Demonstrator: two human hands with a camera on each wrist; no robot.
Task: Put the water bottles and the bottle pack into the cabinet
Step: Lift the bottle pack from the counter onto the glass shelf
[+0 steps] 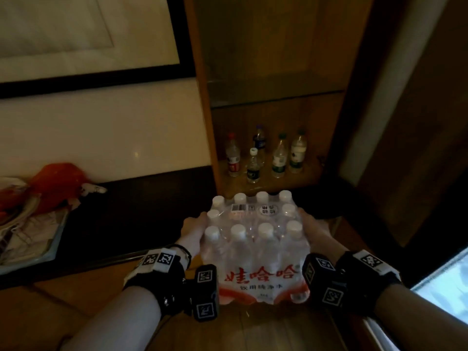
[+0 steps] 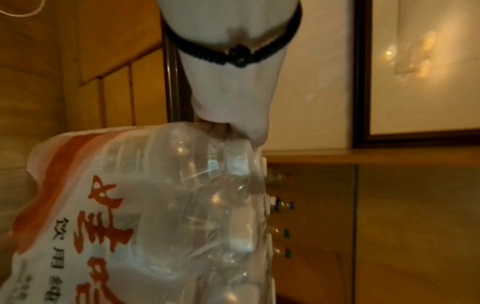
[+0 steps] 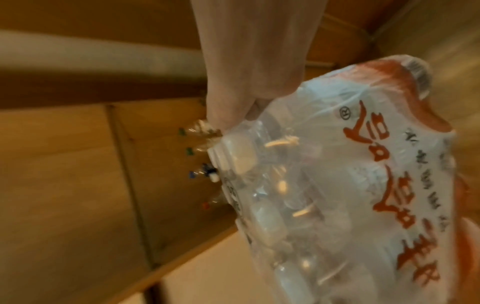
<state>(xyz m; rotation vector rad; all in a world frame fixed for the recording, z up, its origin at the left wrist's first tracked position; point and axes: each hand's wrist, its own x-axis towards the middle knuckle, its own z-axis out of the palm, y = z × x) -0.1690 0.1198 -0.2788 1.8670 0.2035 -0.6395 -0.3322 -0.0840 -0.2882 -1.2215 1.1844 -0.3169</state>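
A shrink-wrapped pack of white-capped water bottles [image 1: 255, 239] with red lettering is held in the air in front of the open wooden cabinet [image 1: 268, 102]. My left hand [image 1: 196, 230] grips its left side and my right hand [image 1: 315, 230] grips its right side, fingers curled into the wrap. In the wrist views the left hand [image 2: 233, 125] and the right hand [image 3: 233, 111] pinch the plastic of the pack [image 2: 161, 205] [image 3: 337, 185] near the caps. Several single bottles [image 1: 266, 154] stand on the cabinet's bottom shelf, beyond the pack.
A tray [image 1: 38, 252] with red and white items lies on the floor at the left. A framed picture [image 1: 88, 46] hangs on the wall above it. The cabinet's door [image 1: 417, 122] stands open at the right. A glass shelf [image 1: 276, 97] spans the cabinet above the bottles.
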